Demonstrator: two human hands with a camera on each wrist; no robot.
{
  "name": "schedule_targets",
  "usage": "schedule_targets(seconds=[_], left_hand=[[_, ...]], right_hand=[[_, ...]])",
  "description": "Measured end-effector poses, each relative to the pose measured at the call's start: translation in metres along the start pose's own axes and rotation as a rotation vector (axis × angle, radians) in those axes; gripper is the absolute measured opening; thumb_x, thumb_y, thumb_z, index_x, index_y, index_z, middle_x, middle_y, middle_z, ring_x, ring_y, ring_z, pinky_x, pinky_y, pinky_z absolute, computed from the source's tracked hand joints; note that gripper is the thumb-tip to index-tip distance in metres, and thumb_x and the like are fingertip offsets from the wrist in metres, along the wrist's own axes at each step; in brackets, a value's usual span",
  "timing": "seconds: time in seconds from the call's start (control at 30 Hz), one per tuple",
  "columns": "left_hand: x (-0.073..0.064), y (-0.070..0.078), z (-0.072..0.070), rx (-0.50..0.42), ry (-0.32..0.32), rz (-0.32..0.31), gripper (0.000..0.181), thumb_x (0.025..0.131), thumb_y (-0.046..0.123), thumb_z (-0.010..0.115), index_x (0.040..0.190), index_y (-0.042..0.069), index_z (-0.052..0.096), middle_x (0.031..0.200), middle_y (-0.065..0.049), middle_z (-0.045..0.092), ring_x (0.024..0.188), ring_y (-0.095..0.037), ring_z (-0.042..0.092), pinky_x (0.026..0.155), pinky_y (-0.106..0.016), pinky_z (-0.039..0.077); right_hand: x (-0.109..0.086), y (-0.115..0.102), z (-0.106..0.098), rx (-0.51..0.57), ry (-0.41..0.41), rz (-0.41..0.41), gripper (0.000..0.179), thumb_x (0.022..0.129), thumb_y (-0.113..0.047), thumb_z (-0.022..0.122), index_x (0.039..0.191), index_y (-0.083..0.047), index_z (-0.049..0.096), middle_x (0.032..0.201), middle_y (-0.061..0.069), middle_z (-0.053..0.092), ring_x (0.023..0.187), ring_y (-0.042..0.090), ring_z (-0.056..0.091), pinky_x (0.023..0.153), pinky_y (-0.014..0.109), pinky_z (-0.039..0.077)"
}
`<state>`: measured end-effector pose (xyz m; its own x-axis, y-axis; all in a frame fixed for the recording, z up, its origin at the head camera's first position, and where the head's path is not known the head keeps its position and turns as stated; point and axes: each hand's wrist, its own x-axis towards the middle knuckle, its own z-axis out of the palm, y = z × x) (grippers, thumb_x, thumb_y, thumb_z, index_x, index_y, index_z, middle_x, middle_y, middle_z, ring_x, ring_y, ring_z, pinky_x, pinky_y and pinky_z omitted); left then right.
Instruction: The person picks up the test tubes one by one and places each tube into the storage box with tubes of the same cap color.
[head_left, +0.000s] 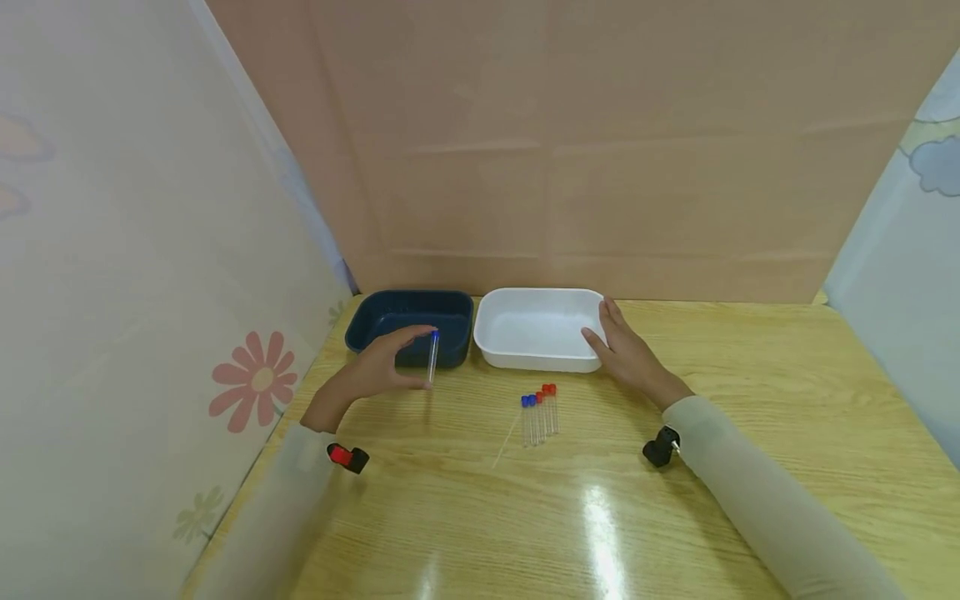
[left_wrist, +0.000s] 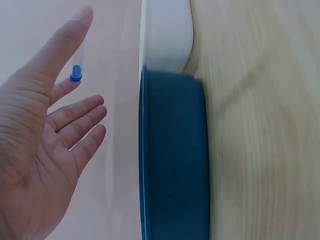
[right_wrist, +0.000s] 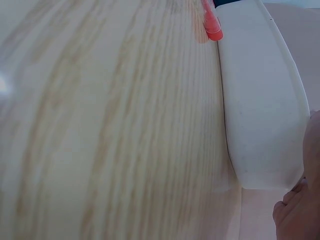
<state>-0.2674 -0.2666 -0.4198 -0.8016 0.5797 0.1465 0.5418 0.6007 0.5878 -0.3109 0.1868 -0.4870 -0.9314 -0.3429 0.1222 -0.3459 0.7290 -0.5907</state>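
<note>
Sleeves [head_left: 772,500] lay nearest. Left hand [head_left: 367,371] pinched the tube [head_left: 432,360] end to end, cap [head_left: 435,333] away from the person, near the blue tray's [head_left: 412,302] right corner. Right hand [head_left: 632,357], fingers extended, lay farther off, at the white tray [head_left: 525,362]. Left thumb hid part of the tube; its tilt was unclear.

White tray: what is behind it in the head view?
Behind the white tray rises a creased brown backdrop. The tray covers the backdrop's lower edge there, so anything low down between the two cannot be seen.
</note>
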Motion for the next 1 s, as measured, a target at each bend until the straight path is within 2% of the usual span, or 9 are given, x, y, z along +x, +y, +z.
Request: schedule_targets(seconds=[0.13,0.27,0.5,0.67,0.87,1.0], left_hand=[[0.006,-0.012,-0.012,0.007,0.021,-0.024,0.092,0.078,0.033,0.090,0.154,0.012,0.042,0.155,-0.008,0.045,0.142,-0.029,0.042,0.115,-0.048,0.037],[0.012,-0.026,-0.026,0.063,0.029,-0.059,0.092,0.080,0.043,0.087,0.154,0.014,0.041,0.154,-0.010,0.044,0.141,-0.032,0.043,0.114,-0.051,0.037],[0.023,-0.048,-0.046,0.126,0.022,-0.142,0.094,0.081,0.047,0.085,0.154,0.009,0.039,0.153,-0.016,0.044,0.139,-0.036,0.042,0.112,-0.056,0.036],[0.034,-0.063,-0.049,0.146,-0.017,-0.189,0.096,0.081,0.052,0.083,0.154,0.007,0.039,0.152,-0.017,0.045,0.139,-0.036,0.044,0.112,-0.055,0.037],[0.042,-0.079,-0.049,0.167,-0.055,-0.233,0.096,0.082,0.049,0.083,0.153,0.004,0.038,0.152,-0.021,0.044,0.139,-0.038,0.043,0.111,-0.057,0.037],[0.048,-0.087,-0.045,0.214,-0.098,-0.228,0.095,0.082,0.048,0.084,0.152,0.003,0.040,0.150,-0.022,0.047,0.136,-0.040,0.046,0.109,-0.059,0.039]], right_hand=[[0.001,0.000,-0.001,-0.001,-0.006,-0.002,0.082,0.109,-0.054,0.030,0.159,0.001,-0.006,0.168,0.016,-0.013,0.155,0.032,-0.007,0.122,0.057,0.010],[0.001,0.000,-0.001,0.003,-0.006,-0.006,0.082,0.109,-0.053,0.030,0.158,0.001,-0.006,0.168,0.016,-0.013,0.155,0.031,-0.007,0.122,0.057,0.010],[0.001,0.000,0.000,-0.014,-0.002,0.010,0.083,0.108,-0.056,0.029,0.159,0.000,-0.006,0.168,0.015,-0.012,0.155,0.031,-0.006,0.122,0.057,0.011],[-0.001,0.000,-0.001,-0.010,0.005,0.008,0.082,0.108,-0.055,0.028,0.159,0.000,-0.006,0.168,0.014,-0.013,0.155,0.031,-0.006,0.122,0.057,0.011],[-0.002,0.000,0.000,-0.009,0.009,-0.011,0.082,0.109,-0.055,0.028,0.159,0.000,-0.006,0.168,0.014,-0.013,0.155,0.032,-0.004,0.121,0.058,0.012],[-0.004,0.000,-0.001,-0.016,0.013,-0.007,0.081,0.109,-0.054,0.028,0.159,0.001,-0.005,0.168,0.016,-0.012,0.155,0.034,-0.003,0.121,0.058,0.013]])
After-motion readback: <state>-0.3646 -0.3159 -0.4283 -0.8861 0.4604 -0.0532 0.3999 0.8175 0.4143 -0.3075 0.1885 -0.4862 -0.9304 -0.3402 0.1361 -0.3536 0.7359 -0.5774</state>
